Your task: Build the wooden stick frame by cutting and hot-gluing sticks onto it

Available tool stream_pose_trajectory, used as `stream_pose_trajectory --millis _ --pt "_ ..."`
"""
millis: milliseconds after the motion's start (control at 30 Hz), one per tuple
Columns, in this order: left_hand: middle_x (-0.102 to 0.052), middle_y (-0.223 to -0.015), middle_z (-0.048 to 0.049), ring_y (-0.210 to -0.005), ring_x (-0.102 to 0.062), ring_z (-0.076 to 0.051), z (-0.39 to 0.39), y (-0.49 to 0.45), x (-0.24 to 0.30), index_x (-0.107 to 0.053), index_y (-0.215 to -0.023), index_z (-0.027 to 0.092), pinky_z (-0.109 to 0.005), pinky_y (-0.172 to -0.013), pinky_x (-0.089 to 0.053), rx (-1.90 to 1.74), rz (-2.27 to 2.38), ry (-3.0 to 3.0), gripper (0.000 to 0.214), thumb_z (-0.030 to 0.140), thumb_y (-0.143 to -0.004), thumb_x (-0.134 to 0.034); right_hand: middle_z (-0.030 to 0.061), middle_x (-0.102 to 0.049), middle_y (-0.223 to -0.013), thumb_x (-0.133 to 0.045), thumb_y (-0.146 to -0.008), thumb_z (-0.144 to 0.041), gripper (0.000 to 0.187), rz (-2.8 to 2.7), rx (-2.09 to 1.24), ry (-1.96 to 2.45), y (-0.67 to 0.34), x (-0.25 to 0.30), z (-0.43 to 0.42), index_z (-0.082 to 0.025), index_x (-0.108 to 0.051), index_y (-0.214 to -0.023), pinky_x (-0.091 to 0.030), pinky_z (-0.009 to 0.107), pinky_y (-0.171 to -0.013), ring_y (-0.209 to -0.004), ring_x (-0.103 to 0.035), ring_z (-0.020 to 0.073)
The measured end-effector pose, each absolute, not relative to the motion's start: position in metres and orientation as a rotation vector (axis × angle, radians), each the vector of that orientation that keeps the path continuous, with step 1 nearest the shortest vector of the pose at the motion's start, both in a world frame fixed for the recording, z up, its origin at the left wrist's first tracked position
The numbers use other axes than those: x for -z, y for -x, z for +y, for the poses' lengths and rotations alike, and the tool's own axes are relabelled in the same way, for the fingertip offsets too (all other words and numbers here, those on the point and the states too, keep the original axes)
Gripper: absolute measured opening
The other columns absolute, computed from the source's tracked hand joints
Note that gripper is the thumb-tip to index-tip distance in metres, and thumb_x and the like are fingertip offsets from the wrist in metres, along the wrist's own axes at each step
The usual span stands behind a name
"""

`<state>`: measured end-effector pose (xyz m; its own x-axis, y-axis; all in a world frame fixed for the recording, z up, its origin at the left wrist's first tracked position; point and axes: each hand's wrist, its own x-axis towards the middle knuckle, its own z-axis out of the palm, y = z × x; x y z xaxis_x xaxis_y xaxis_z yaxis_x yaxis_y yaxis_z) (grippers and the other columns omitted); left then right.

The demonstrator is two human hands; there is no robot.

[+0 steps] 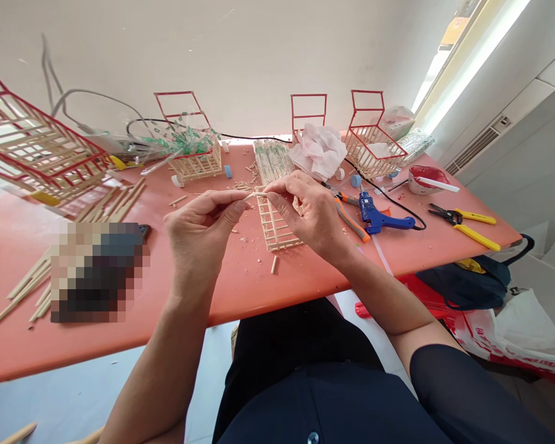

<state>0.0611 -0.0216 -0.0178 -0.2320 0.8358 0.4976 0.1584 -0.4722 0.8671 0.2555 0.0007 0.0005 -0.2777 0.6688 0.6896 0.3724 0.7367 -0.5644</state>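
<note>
A short thin wooden stick [258, 195] spans the gap between my two hands above the table. My left hand [197, 231] pinches its left end between thumb and fingers. At the other end, my right hand [312, 209] pinches it the same way. Below and partly behind my right hand lies a flat wooden-stick lattice [271, 225] on the orange table. Close to the lattice's near edge is a small cut piece of stick [274, 264].
Small stick-built carts [198, 165] with red trim stand along the back. To the right lie a blue glue gun [377, 213], orange-handled pliers [354, 221], yellow-handled cutters [465, 222] and a red-stained cup [425, 179]. Loose sticks [23, 290] and a pixelated dark object [99, 271] lie left.
</note>
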Motion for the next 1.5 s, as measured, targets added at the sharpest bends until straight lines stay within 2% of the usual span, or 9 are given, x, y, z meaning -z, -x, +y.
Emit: stream_pose_trajectory --millis 367,733,1300,1500 --pt "-0.084 -0.089 -0.0011 -0.082 -0.078 -0.015 -0.0217 -0.0611 0.0180 -0.090 -0.099 0.027 -0.023 -0.071 -0.059 -1.752 1.202 -1.517 0.013 0.025 -0.087 -0.087 0.0047 -0.076 -0.099 -0.062 -0.113 -0.038 0.026 -1.904 -0.332 0.813 -0.2548 -0.0002 -0.0002 -0.018 -0.077 -0.108 -0.051 0.029 -0.083 -0.091 -0.067 0.0161" --pt "-0.084 -0.092 -0.0013 -0.087 -0.080 -0.017 -0.0227 -0.0626 0.0161 -0.090 -0.098 0.027 -0.028 -0.081 -0.065 -1.755 1.208 -1.511 0.012 0.026 -0.086 -0.087 0.0043 -0.077 -0.101 -0.063 -0.112 -0.038 0.023 -1.909 -0.346 0.836 -0.2553 -0.0001 0.0004 -0.020 -0.078 -0.108 -0.052 0.030 -0.084 -0.093 -0.067 0.0169" --pt "-0.084 -0.090 -0.0008 -0.084 -0.079 -0.015 -0.0214 -0.0618 0.0176 -0.090 -0.097 0.026 -0.025 -0.078 -0.062 -1.772 1.182 -1.525 0.013 0.022 -0.086 -0.087 0.0041 -0.077 -0.099 -0.065 -0.112 -0.035 0.022 -1.911 -0.337 0.817 -0.2555 0.0004 0.0007 -0.019 -0.078 -0.107 -0.051 0.029 -0.086 -0.094 -0.068 0.0169" --pt "-0.084 -0.091 -0.0011 -0.084 -0.079 -0.015 -0.0203 -0.0615 0.0188 -0.090 -0.099 0.024 -0.027 -0.079 -0.063 -1.781 1.181 -1.550 0.013 0.026 -0.087 -0.087 0.0040 -0.077 -0.098 -0.065 -0.112 -0.034 0.021 -1.902 -0.321 0.804 -0.2547 -0.0003 0.0003 -0.018 -0.078 -0.106 -0.051 0.028 -0.082 -0.090 -0.067 0.0157"
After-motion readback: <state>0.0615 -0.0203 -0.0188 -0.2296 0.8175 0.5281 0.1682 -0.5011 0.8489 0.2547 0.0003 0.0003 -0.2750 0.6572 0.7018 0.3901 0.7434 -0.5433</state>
